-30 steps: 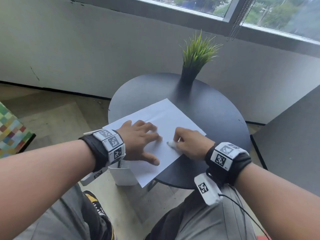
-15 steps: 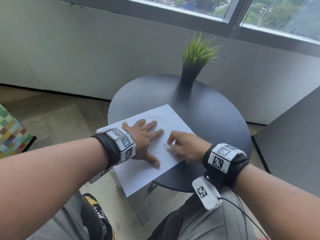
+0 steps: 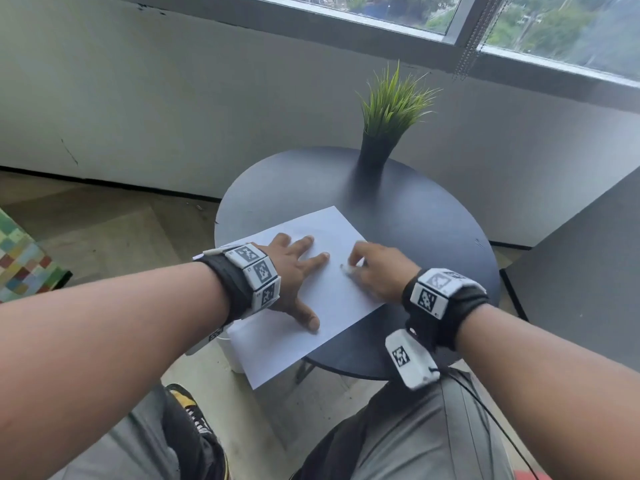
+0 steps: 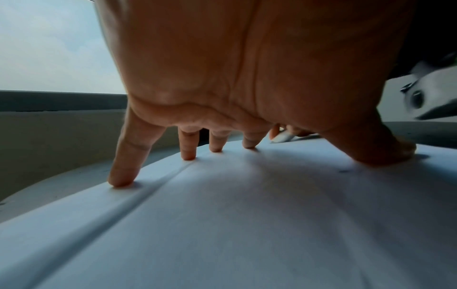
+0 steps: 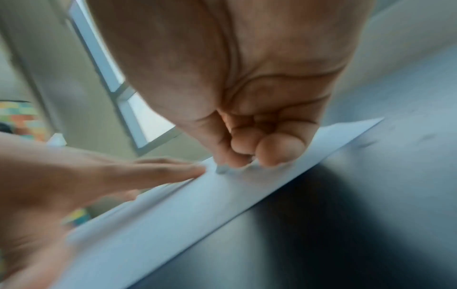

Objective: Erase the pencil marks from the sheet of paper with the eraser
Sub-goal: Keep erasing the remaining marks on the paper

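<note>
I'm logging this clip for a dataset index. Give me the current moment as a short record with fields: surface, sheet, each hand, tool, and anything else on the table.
surface: round dark table
sheet: white sheet of paper, near corner overhanging the table edge
left hand: fingers spread, pressing the sheet flat
right hand: pinching the eraser
tool: white eraser, tip on the sheet
pencil marks: too faint to tell
other: potted grass plant at the far side
</note>
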### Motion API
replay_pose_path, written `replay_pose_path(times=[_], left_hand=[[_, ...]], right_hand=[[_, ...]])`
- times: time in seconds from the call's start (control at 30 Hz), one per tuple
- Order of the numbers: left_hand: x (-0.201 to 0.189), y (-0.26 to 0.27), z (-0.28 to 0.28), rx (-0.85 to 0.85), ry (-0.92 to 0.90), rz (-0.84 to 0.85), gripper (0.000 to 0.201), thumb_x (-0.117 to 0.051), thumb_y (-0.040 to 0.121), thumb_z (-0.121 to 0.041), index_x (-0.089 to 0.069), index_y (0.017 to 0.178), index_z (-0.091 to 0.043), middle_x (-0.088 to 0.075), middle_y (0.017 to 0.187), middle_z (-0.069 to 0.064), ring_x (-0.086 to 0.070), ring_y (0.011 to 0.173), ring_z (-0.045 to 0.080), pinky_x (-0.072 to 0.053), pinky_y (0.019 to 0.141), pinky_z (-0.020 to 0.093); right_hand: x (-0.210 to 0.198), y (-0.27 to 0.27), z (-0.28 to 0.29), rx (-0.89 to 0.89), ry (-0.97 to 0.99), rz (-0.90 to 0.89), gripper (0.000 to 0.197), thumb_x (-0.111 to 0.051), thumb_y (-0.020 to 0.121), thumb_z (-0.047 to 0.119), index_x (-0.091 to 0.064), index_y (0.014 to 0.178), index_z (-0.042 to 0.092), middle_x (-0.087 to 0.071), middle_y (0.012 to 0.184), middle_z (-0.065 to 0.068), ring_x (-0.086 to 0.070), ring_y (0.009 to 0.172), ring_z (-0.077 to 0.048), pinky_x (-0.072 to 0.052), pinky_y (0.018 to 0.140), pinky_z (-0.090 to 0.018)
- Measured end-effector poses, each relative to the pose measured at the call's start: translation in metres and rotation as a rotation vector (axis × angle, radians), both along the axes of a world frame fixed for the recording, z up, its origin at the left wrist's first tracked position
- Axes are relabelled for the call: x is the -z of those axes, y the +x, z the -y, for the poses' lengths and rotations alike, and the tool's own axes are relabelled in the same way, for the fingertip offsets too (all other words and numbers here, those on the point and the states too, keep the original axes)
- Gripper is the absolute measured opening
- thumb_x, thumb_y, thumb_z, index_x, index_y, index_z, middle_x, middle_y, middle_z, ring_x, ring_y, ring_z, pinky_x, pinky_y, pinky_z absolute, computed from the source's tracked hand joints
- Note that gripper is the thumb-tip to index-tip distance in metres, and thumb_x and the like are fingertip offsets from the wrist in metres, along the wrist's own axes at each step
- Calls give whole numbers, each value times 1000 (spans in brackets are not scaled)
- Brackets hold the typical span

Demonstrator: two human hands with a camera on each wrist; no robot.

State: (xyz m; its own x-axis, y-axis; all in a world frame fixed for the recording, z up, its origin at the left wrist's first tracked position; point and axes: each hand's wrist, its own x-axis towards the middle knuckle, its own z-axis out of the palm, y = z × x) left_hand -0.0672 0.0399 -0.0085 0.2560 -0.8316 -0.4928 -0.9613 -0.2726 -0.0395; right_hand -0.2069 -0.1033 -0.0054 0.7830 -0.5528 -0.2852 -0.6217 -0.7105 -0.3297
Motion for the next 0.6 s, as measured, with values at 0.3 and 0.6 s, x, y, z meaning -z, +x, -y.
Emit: replay_pose_path(times=[0.3,0.6], left_hand=[[-10,-4,8,-1,43,23,133,-65,60,-88,11,158,-36,11,167,-1,-10,146,36,-33,108,55],[-7,-2,11,1,47,40,136,-62,56,-92,12,157,-40,11,167,0,-8,146,40,-29,111,58]], right_hand=[[-2,11,4,-27,-14,-19,28,-53,95,44,-58,109,20,-62,109,-2,-57,102,-25,-42,81,-28],[-3,-20,-11,-132,7,-38,23,-47,97,43,-53,109,25,-60,94,2,-56,88,-25,-43,74,-30]])
